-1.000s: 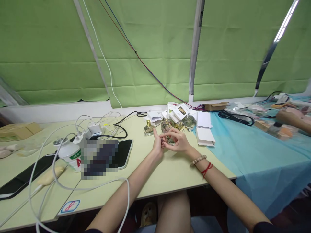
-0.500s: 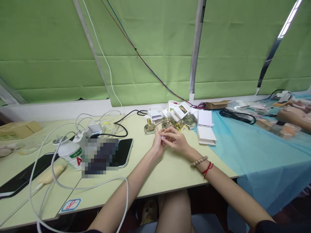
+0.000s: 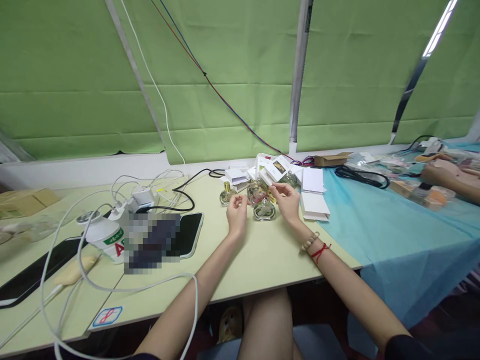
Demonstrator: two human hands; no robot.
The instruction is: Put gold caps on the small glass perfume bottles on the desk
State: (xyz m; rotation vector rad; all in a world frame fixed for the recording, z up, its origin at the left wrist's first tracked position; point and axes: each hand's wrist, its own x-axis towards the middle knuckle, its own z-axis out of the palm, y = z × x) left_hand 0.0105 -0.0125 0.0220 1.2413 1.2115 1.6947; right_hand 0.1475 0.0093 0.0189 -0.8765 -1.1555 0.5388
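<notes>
Fingers [image 3: 237, 202] apart, flanking bottle [image 3: 264, 211]

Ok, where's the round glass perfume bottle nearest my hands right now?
It stands on the pale green table, between the left hand and right hand: the perfume bottle, touched by neither.

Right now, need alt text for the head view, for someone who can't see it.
A person's left hand and right hand hover on either side of a small glass bottle standing on a pale green table. Behind it lie more bottles and white boxes; cables and phones sit left.
</notes>
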